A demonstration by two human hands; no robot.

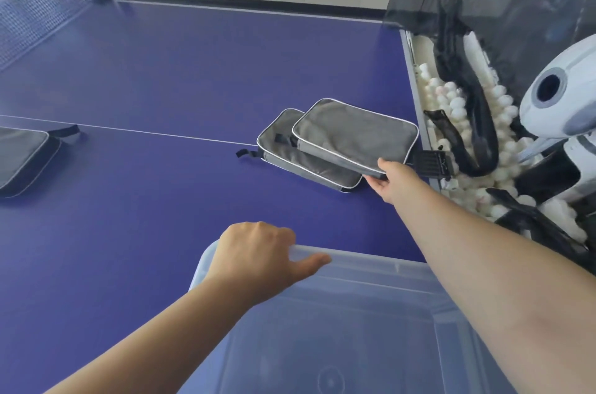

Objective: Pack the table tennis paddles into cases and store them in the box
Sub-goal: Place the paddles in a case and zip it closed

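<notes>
The right hand point(392, 182) pinches the near corner of the upper grey paddle case point(354, 135), which lies across a second case point(300, 164) on the blue table point(161, 77). The left hand point(258, 256) curls over the far rim of the clear plastic box point(371, 267) at the table's near edge. A third case point(22, 155) lies far left.

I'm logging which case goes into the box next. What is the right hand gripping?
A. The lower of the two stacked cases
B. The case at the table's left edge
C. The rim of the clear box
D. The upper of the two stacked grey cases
D: the right hand pinches the near corner of the upper case, which lies across the lower case; the left hand holds the box rim.
</notes>
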